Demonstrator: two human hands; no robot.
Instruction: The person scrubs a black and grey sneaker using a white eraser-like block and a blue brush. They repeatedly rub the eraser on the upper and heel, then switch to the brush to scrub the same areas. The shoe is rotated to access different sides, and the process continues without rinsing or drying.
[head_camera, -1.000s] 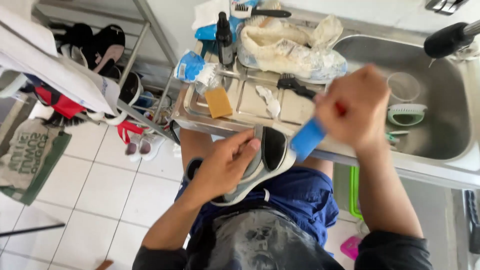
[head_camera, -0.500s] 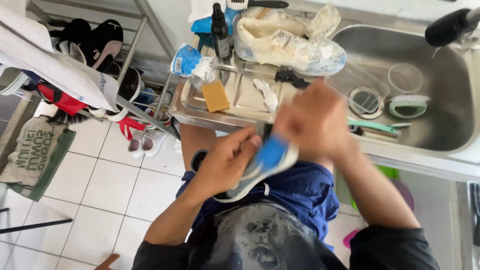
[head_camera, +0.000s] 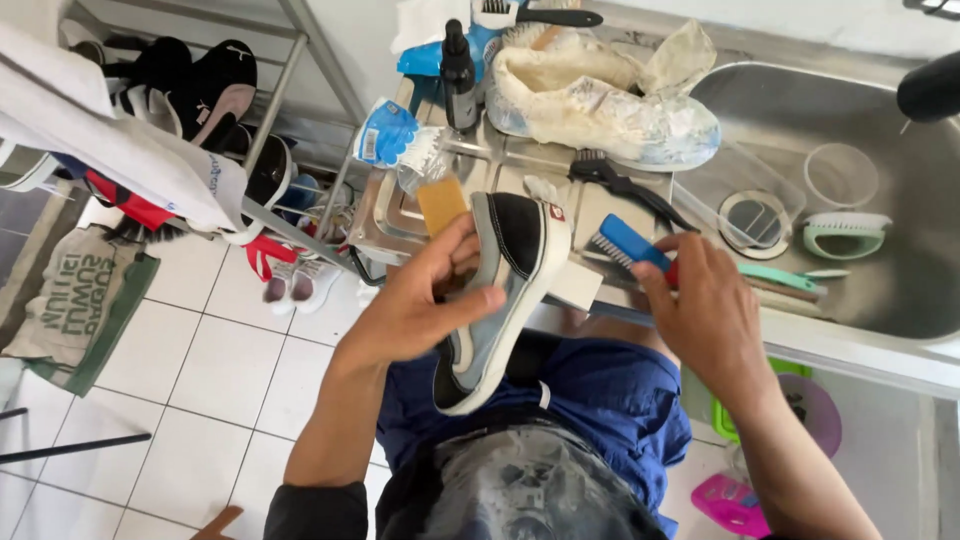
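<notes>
Item: grey-and-black sneaker (head_camera: 505, 290) — left hand (head_camera: 420, 305) wraps its side, grip pinching it, sole edge turned toward the brush. Blue brush (head_camera: 625, 245) — right hand (head_camera: 705, 315) closed on the handle, bristles seemingly just clear. Both above the steel table (head_camera: 400, 215) edge.

A grey and black low-top sneaker with a white rubber sole (head_camera: 500, 290) was held tilted, toe up by the surface edge, heel down over the lap. A blue plastic-backed brush with pale bristles (head_camera: 622, 245) lay just beside its toe, bristles facing the sole.
</notes>
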